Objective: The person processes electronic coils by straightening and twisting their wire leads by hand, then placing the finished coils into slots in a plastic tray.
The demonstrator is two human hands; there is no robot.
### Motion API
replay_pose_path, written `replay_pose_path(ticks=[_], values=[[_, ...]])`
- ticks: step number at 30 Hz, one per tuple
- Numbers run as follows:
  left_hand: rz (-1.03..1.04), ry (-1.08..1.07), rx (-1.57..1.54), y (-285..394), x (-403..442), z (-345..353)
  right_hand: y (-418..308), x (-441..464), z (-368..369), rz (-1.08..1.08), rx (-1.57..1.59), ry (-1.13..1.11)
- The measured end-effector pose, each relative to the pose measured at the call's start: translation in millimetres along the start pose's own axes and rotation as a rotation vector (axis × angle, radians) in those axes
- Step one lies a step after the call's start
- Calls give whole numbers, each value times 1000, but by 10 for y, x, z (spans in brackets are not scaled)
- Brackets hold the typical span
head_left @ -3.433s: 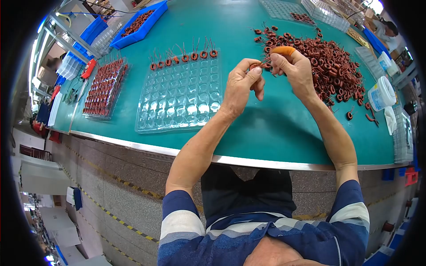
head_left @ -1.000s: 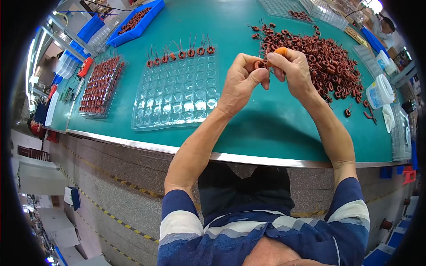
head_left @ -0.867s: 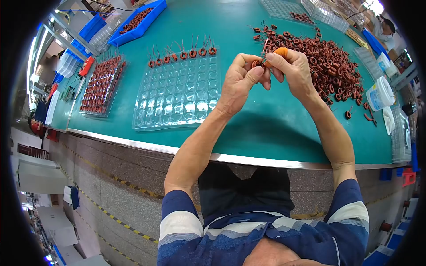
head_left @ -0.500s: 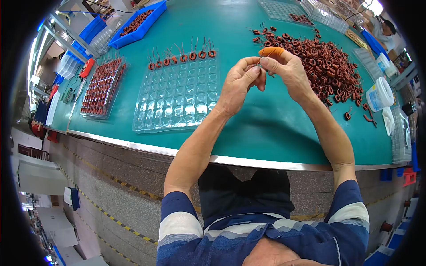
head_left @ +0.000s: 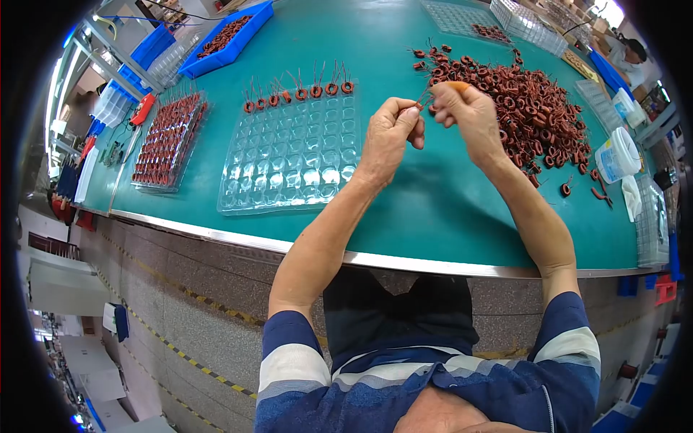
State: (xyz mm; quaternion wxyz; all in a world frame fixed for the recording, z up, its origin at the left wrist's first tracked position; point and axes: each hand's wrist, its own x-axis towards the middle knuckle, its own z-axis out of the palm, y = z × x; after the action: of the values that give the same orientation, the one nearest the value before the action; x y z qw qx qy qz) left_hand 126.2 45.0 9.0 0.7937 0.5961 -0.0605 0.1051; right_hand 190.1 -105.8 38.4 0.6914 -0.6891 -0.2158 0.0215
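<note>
My left hand (head_left: pixel 390 141) is closed, thumb against fingers, on a small copper-wound ring coil (head_left: pixel 405 110) that is mostly hidden by the fingertips. Thin wire leads rise from it toward my right hand (head_left: pixel 469 119). That hand is pinched at the leads and slightly blurred; an orange finger cot (head_left: pixel 458 86) covers one fingertip. Left of my hands lies a clear plastic tray (head_left: pixel 289 155) of round pockets, with several ring coils (head_left: pixel 316 92) standing in its far row, leads upward. A big heap of loose coils (head_left: pixel 538 108) spreads just beyond and right of my right hand.
Stacked trays filled with coils (head_left: pixel 170 141) stand at the left. A blue bin (head_left: pixel 227 40) of coils sits at the far left. On the right are a white tub (head_left: pixel 618 155) and a single coil (head_left: pixel 565 190). Another person (head_left: pixel 626 58) is at the far right.
My hands have drawn slightly apart. The right one has turned and its fingers have moved up along the leads, while the left keeps hold of the coil.
</note>
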Motion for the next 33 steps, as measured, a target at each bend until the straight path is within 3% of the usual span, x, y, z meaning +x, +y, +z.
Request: replay_pose_path(ticks=[4, 11, 14, 21, 27, 30, 33], values=[[6, 9, 40, -5, -8, 24, -90, 81, -140, -138, 8, 123], [48, 3, 137, -26, -13, 20, -100, -20, -17, -178, -196, -108], [61, -30, 165, -42, -13, -6, -66, -17, -36, -98, -193, -174], [78, -49, -50, -49, -42, 27, 17, 29, -67, 144, 203, -211], [166, 14, 46, -171, 9, 58, -115, 11, -4, -95, -139, -161], [258, 72, 466, -273, 2, 50, -212, 211, 47, -120, -262, -79], [426, 28, 993, -564, -49, 16, -247, 623, 245, -198, -372, -183]])
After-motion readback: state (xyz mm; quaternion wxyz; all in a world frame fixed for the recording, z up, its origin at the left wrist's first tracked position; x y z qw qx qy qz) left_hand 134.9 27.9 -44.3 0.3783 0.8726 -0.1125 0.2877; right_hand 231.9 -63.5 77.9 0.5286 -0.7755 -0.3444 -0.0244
